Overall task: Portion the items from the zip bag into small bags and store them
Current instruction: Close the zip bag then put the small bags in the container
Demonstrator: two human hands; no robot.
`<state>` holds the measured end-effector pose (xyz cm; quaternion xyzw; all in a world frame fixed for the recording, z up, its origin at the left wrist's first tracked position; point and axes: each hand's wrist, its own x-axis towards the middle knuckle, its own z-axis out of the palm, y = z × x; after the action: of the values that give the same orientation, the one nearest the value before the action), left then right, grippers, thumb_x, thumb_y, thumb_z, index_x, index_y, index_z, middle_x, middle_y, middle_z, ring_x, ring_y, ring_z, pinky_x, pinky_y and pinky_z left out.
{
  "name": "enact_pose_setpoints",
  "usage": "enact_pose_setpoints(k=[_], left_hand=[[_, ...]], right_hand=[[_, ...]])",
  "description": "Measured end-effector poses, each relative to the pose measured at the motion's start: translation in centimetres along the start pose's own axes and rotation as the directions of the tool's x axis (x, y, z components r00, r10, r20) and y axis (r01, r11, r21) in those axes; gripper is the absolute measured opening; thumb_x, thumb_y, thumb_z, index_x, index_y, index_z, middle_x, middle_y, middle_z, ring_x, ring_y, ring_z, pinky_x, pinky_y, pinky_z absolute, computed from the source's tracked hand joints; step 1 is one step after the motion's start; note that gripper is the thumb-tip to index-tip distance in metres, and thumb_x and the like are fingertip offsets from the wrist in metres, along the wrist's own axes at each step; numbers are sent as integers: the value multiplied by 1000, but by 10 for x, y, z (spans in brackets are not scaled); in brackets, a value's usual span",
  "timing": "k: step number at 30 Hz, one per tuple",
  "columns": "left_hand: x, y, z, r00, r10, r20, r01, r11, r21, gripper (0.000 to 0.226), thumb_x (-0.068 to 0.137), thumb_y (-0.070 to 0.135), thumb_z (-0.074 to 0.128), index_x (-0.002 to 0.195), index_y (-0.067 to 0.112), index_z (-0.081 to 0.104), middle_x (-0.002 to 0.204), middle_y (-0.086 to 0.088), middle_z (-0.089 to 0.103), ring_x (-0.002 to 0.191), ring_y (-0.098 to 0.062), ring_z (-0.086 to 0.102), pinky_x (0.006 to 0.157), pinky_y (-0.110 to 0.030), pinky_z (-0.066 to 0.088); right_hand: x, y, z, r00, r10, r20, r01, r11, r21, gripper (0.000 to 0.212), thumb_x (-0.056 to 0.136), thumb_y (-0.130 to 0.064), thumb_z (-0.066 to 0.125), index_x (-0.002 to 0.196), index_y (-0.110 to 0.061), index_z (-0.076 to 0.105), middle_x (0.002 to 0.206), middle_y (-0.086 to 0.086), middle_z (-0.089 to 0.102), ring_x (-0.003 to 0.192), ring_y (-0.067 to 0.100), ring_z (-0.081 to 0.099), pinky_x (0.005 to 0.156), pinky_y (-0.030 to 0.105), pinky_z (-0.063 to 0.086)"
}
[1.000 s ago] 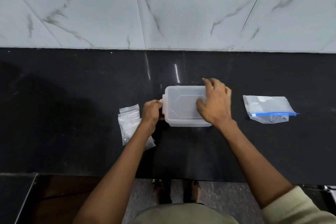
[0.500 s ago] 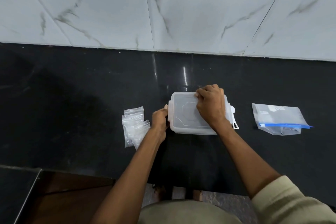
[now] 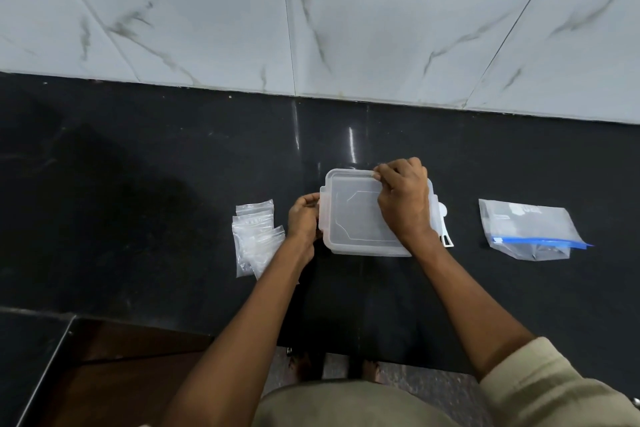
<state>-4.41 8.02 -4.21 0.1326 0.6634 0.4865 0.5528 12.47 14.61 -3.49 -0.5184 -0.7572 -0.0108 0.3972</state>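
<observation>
While the translucent plastic container (image 3: 360, 218) is sitting lid-on upon the black countertop (image 3: 138, 201), both hands are gripping it from opposite sides. The right hand (image 3: 403, 201) is lying across the lid, its fingers (image 3: 382, 173) curling over the far edge of the lid and pinching the rim there. The left hand (image 3: 304, 220) is holding the container's left end, with its fingers curled against the side latch; how tightly they are closing on it cannot be determined, since the back of the hand is covering the fingertips. On the side of the right hand away from the left one, a white latch flap (image 3: 445, 229) is standing open and projecting from beneath the wrist.

Just outside the left hand's knuckles, a small pile of empty clear small bags (image 3: 254, 239) is lying flat, with the forearm crossing its near corner. Well beyond the right hand's fingers, out to the right and apart from the container, the zip bag (image 3: 530, 229) with the blue seal strip is lying on its side; its contents are too indistinct to identify.

Past the fingertips of the right hand, the countertop is meeting a wall of pale marbled tiles (image 3: 381, 28).
</observation>
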Motion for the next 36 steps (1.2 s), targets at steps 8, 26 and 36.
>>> enact_pose_setpoints(k=[8,26,36], left_hand=[[2,8,4,997,-33,-73,32,999,-15,19,94,-5,54,92,6,69,75,-6,69,59,-20,66,47,-28,54],[10,14,1,999,-3,-54,2,1000,-13,35,96,-7,47,112,10,73,102,-12,76,76,-22,71,59,-29,61],[2,14,-38,909,371,-190,-366,928,62,41,92,-15,42,111,8,71,95,-4,72,83,-12,68,78,-25,58]], right_hand=[[-7,-23,-53,966,-197,-168,189,980,-63,18,93,-1,67,107,-7,76,97,12,68,89,29,59,80,39,37],[-174,-26,-65,718,-262,645,243,963,120,31,64,-6,76,90,-20,67,90,-2,55,86,21,50,69,33,42],[-123,-79,-44,775,-149,614,-6,970,242,20,83,-19,67,102,-16,71,97,0,63,91,19,56,74,34,53]])
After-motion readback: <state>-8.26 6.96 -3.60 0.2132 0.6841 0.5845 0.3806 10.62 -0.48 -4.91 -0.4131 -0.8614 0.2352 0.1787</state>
